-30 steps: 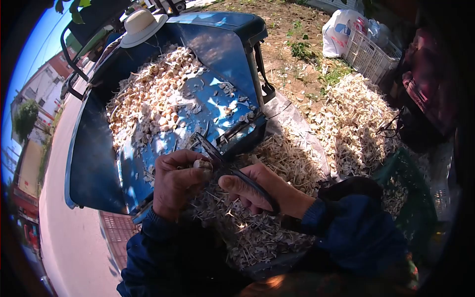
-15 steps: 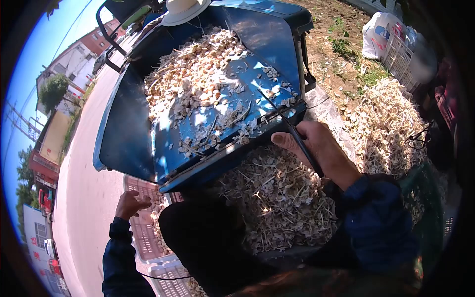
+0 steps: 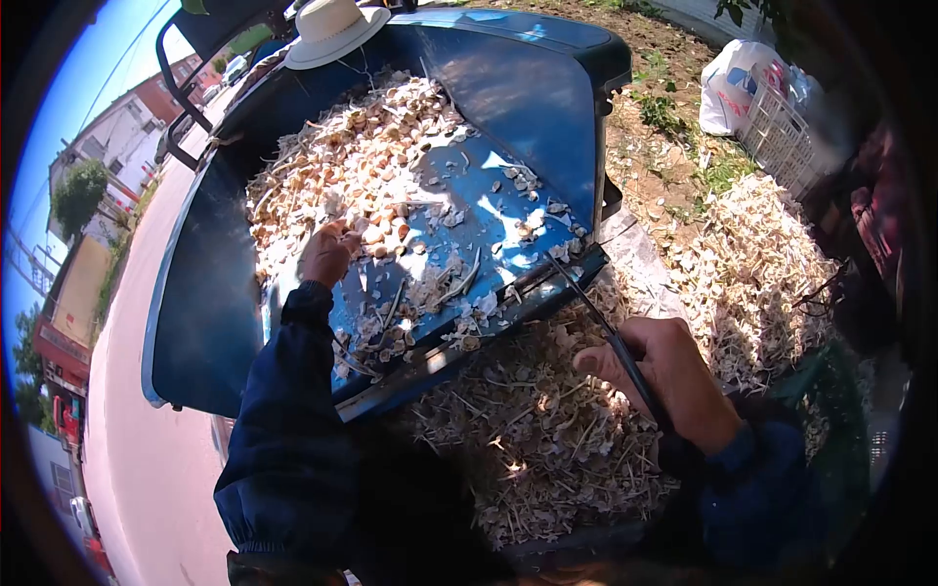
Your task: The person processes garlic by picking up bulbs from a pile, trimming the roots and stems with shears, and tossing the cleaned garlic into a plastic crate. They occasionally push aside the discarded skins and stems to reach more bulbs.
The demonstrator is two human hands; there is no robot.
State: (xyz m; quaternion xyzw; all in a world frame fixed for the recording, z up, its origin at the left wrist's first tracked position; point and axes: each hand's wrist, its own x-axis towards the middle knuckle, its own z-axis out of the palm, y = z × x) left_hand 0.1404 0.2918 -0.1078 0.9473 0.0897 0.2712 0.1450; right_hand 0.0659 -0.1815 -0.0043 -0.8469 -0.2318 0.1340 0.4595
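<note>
Garlic bulbs lie heaped in a blue metal cart bed, with loose skins and cut stalks scattered toward its near edge. At the heap's near side, my left hand reaches in with fingers curled together against a garlic bulb; the fingertips are partly hidden. My right hand grips the dark handle of a long, thin knife-like tool. Its narrow end points up and left, reaching the lip of the cart bed. Below that hand lies a mound of garlic stalks and skins.
A pale brimmed hat rests on the cart's far edge. To the right are another pile of garlic waste, a white plastic crate and a white bag. A paved road runs along the left.
My left hand has moved up and right from above the crates to the garlic heap. My right hand has lowered slightly with the tool. The view has shifted, so the crates are mostly out of sight.
</note>
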